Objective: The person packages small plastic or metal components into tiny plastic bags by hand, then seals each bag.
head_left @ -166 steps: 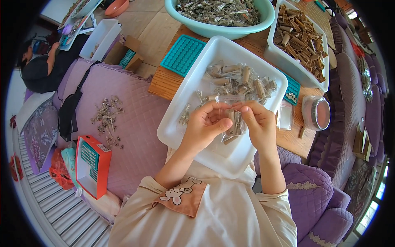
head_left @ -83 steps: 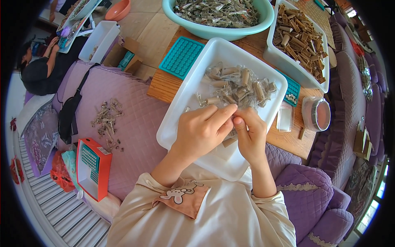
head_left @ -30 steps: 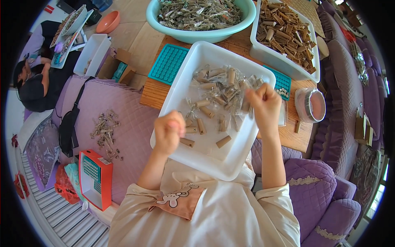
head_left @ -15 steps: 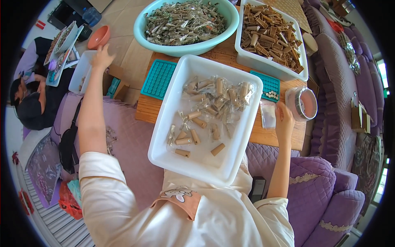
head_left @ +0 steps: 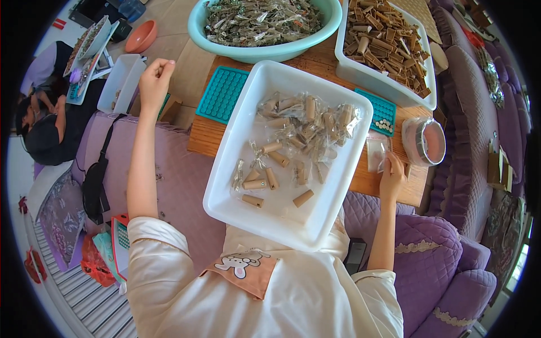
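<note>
We have our right hand [head_left: 393, 177] low on the right of the frame, at the clear bag [head_left: 376, 153] on the table [head_left: 369, 183]. The fingertips are bent together at the bag's right edge; whether they grip it, we cannot tell. The bag lies just beside the tray [head_left: 276, 218], probably so that we can reach it without leaning.

Our left hand [head_left: 155, 87] is raised in the upper left, fingers curled in and the hand closed; we cannot see whether anything small is inside. It is near the white box [head_left: 119, 84], well apart from the tray.

The tray takes up the centre, its lower end over our lap and its upper end on the table, a pose that seems meant to keep it close to both arms. Loose tubes [head_left: 303, 198] lie in its lower half and wrapped ones [head_left: 310, 108] heap in the upper half, perhaps to keep the two kinds apart. The basin [head_left: 248, 53] and the bin [head_left: 366, 80] stand beyond, along the top, presumably because bulk stock can sit farther off.
</note>
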Tool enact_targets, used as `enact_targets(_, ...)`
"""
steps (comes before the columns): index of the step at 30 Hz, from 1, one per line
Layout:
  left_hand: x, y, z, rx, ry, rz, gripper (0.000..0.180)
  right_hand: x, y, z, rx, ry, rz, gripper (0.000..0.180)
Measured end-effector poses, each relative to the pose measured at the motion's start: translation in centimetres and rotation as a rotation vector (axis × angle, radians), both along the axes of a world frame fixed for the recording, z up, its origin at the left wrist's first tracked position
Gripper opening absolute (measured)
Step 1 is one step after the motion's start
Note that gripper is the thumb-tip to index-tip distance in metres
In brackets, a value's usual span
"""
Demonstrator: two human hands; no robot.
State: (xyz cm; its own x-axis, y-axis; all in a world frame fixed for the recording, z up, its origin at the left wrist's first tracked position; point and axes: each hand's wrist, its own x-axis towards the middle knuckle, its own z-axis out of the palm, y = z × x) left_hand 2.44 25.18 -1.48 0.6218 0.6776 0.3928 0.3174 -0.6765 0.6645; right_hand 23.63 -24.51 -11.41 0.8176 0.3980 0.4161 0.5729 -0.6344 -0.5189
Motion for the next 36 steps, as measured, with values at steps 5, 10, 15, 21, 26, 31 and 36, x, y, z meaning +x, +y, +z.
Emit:
enact_targets(5,-1.2,-10.0,3.7,-0.639,-0.385,-0.391,0.02,-0.6,-0.1,1.3,0.396,0.165,-0.158,0.018)
enact_targets(10,0.0,-23.3,1.8,-1.185,-0.344,-0.629,0.056,-8.0,9.0,11.0,0.317,-0.213,0.315,0.024)
enact_targets(15,-0.2,-25.9,2.0,-1.319,-0.438,-0.441,0.044,-9.5,13.5,13.3,0.08,-0.269,0.857,0.034)
enact_targets(21,-5.4,-22.3,-0.6,-1.364,-0.639,-0.239,0.034,-9.2,12.2,11.1,-0.302,0.046,0.936,0.023)
enact_targets(26,-6.0,-23.3,-2.2,-1.459,-0.633,-0.325,0.023,-12.5,11.5,6.9,-0.935,-0.208,1.147,0.011)
enact_targets(31,-5.6,-24.6,-3.0,-1.421,-0.649,-0.44,0.025,-12.7,12.0,6.7,-1.14,-0.402,1.262,0.012)
enact_targets(36,-6.0,-24.8,-2.6,-1.549,-0.609,-0.464,0.04,-9.1,12.5,11.4,-0.597,0.458,1.338,0.021)
